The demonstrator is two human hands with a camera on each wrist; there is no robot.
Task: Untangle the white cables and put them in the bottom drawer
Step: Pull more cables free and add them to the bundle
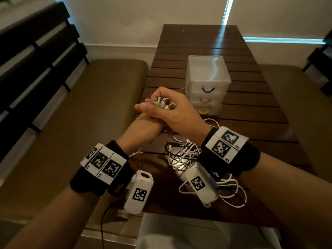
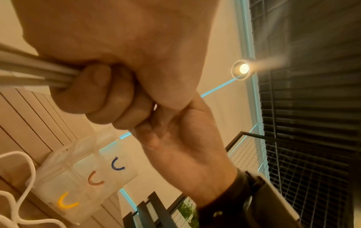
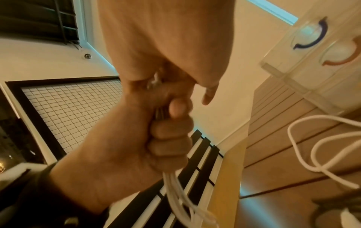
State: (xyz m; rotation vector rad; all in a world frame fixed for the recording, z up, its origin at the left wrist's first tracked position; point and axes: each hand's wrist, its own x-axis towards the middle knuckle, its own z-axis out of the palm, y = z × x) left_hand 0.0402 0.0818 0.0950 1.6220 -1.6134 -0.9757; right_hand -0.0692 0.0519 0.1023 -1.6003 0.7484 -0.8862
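Here, white cables (image 1: 164, 103) bunched within both hands' grip

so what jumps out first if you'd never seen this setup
The two hands stacked mid-table: the right hand on top holds a bunch of white cable plugs, the left hand grips the cords just below. Behind them stands a translucent three-drawer box, all drawers shut. A tangle of white and black cables lies near the wrists.

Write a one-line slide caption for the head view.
Both hands, left and right, grip gathered white cable ends before closed drawer unit.
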